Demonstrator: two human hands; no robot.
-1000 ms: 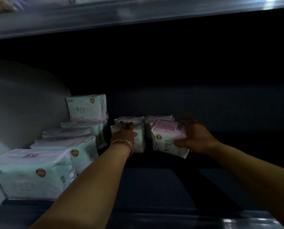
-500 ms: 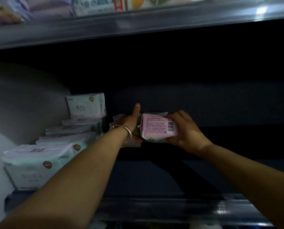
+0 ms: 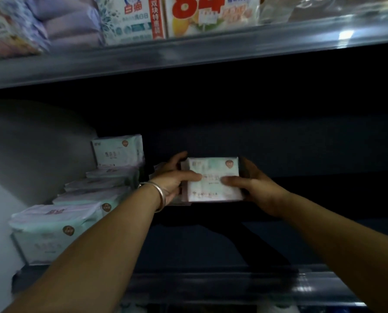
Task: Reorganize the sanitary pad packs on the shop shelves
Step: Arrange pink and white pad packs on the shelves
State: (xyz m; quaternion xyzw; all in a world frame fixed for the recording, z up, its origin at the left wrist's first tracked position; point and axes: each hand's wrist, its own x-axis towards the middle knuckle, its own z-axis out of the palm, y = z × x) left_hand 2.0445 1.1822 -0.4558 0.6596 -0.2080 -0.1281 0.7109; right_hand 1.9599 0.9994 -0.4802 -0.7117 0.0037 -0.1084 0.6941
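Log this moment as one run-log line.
left hand: grips pad pack | right hand: grips same pack | pack: upright, front outward | row of packs: left

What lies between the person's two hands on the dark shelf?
In the head view, one sanitary pad pack stands upright between the left hand and right hand, both gripping its sides.

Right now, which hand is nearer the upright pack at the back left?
Left. The left hand is just right of the upright pack; the right hand is farther right.
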